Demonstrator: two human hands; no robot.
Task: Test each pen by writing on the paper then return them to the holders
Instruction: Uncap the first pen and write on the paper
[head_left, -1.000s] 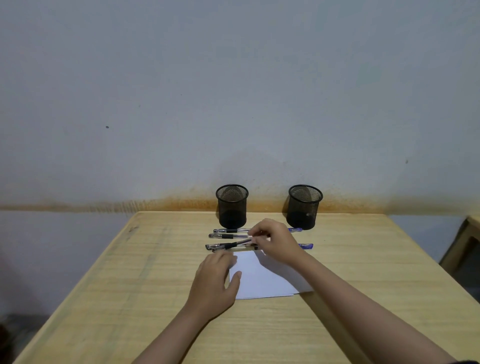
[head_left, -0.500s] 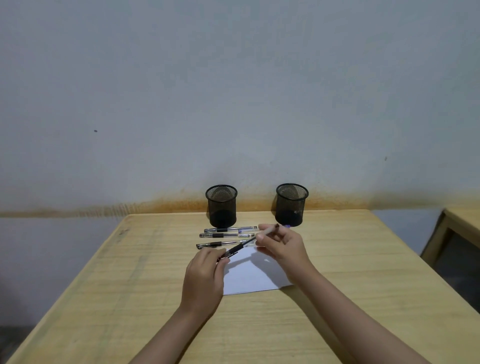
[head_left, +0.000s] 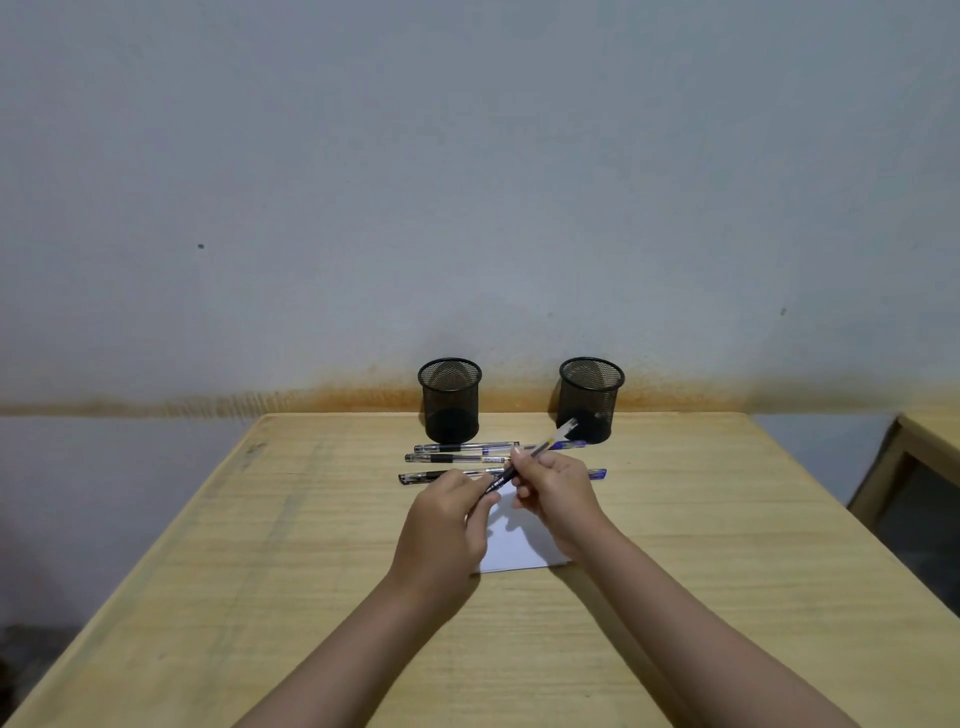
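**Head view: pen being uncapped over the paper**

Both hands hold one pen (head_left: 524, 463) above the paper (head_left: 519, 545). The right hand (head_left: 558, 491) pinches the barrel; the left hand (head_left: 449, 514) has its fingers closed round the lower end, seemingly pulling the cap. Judged step: readying a pen for its test stroke. Next, the tip must be bared and brought down on the sheet.

Three pens (head_left: 457, 459) lie in a row on the table (head_left: 260, 571), just in front of the two mesh holders (head_left: 450, 400), both apparently empty. Behind them stands a grey wall (head_left: 467, 182) with a rust-coloured stain along its base. A second piece of furniture (head_left: 919, 467) shows at right.
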